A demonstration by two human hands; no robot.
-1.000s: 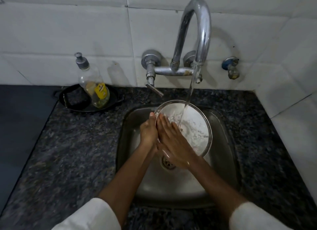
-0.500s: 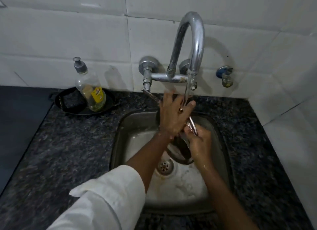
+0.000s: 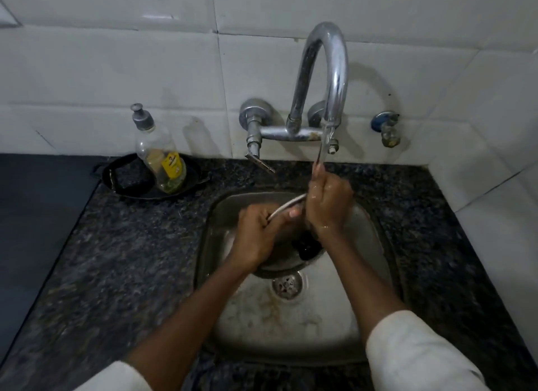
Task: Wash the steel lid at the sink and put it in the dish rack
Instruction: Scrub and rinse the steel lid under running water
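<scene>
The steel lid [image 3: 283,259] is held tilted on edge over the steel sink [image 3: 291,326], its black knob [image 3: 305,246] facing me. My left hand [image 3: 256,233] grips the lid's rim on the left. My right hand [image 3: 329,204] is closed over the rim at the upper right, fingers pointing up into the thin stream of water [image 3: 321,154] that runs from the curved tap [image 3: 334,70]. Both hands are wet. Much of the lid is hidden behind them. No dish rack is in view.
A soap bottle [image 3: 163,163] stands in a black pan [image 3: 122,181] on the dark granite counter [image 3: 116,259], left of the sink. A small wall tap [image 3: 387,128] sits at the right. White tiled walls close the back and right. The drain [image 3: 287,285] lies below the lid.
The lid has been turned from its soapy underside to its knob side. My left hand went from lying flat on it to gripping the rim, and my right hand rose under the stream.
</scene>
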